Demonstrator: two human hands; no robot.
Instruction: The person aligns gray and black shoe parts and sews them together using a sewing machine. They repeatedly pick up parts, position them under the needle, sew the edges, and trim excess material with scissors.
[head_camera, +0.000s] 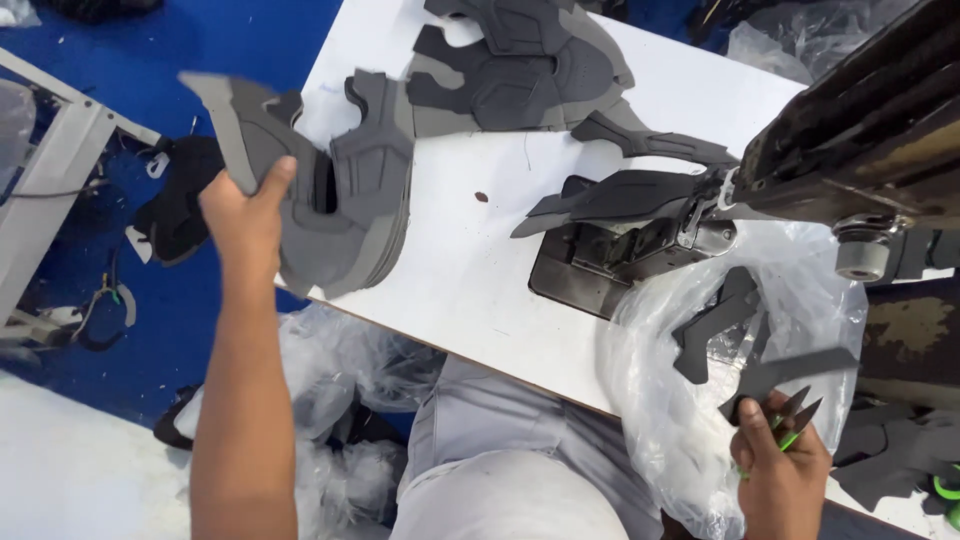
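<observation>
Nearest the lens, pale grey trouser legs (500, 470) below the bench's near edge. Just right of them, right hand (782, 470) closed around small scissors with green handles (790, 430) together with a dark grey cut strip (790, 372), held over a clear plastic bag (700, 400) at the near right corner of the white bench (470, 250). Inside the bag, roughly two more dark strips; exact number not clear through the film.

Left hand (245, 215) raised at the bench's left edge, fingers clamped on a thick stack of grey shaped panels (345, 190); layers too many and too close to count.

At the far edge, a second heap of grey panels (520, 60), at least three overlapping, number uncertain. One long pointed dark piece (620, 195) lying under the sewing machine head (860, 140), on its metal plate (610, 265) toward the right edge.

Judged as somewhere in the middle: one piece at the needle, one strip in hand, a full stack lifted, another heap waiting at the back. No clearly finished pile visible, so share done versus left cannot be told.

One machine, one pair of scissors, one bag on the bench; more crumpled plastic (340, 380) below the near edge.
</observation>
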